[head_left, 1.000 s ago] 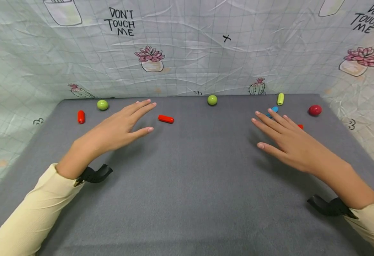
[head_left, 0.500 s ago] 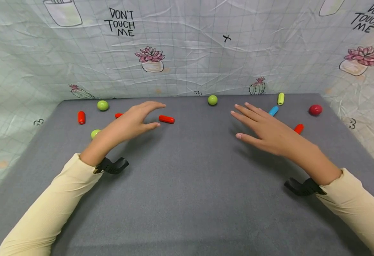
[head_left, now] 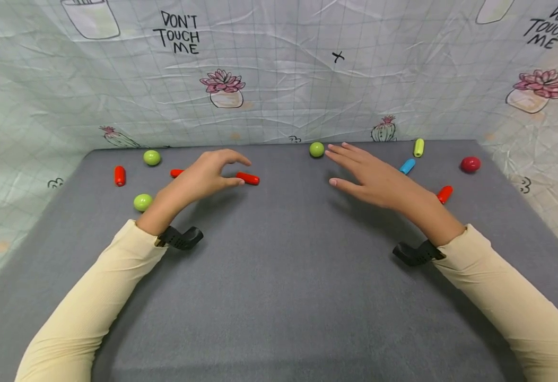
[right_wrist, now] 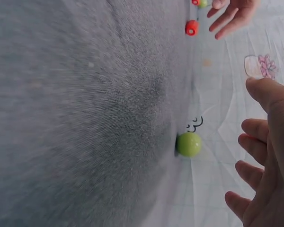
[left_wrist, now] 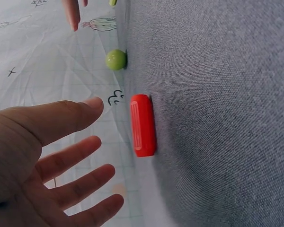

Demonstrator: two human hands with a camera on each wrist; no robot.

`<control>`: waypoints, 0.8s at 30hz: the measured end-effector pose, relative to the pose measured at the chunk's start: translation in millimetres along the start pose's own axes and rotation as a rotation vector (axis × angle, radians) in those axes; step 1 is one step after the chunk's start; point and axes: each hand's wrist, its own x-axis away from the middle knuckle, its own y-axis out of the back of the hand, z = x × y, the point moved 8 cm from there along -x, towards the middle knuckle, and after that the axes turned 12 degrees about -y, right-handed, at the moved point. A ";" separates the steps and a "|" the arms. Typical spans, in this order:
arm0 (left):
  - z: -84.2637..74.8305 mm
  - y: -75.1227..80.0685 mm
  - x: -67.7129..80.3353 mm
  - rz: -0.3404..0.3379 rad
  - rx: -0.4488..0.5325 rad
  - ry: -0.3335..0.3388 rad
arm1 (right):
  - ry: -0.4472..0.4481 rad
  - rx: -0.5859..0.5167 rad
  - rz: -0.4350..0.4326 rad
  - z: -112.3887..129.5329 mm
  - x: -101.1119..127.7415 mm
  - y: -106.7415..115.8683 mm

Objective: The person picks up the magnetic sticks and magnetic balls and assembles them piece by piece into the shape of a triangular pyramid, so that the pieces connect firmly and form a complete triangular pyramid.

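My left hand (head_left: 212,172) hovers over the grey mat (head_left: 279,276), fingers loosely spread and arched, just left of a red capsule (head_left: 247,178). The left wrist view shows that capsule (left_wrist: 143,124) lying a short way beyond my open fingers (left_wrist: 80,113), untouched. My right hand (head_left: 369,172) reaches with straight fingers toward a green ball (head_left: 316,149) at the back edge; the ball (right_wrist: 188,144) sits just beyond the fingertips (right_wrist: 255,130) in the right wrist view. Neither hand holds anything.
Scattered on the mat: a green ball (head_left: 151,157), a red capsule (head_left: 119,175), another green ball (head_left: 142,202), a red piece (head_left: 176,172) behind my left hand, a blue capsule (head_left: 407,166), a green capsule (head_left: 418,147), a red ball (head_left: 470,164), a red capsule (head_left: 444,194). Printed cloth walls (head_left: 279,79) enclose three sides.
Both hands moved forward and inward. The left closed in on the red capsule with fingers arching; the right swung left from the blue capsule toward the middle green ball.
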 end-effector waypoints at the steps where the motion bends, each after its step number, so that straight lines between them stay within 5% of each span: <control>1: 0.6 -0.9 -1.2 0.001 0.006 0.001 | -0.002 -0.002 0.003 -0.6 -3.5 -0.6; 24: 29.2 -18.0 -30.7 0.046 0.105 0.039 | -0.110 -0.151 -0.004 -18.3 -68.4 -4.4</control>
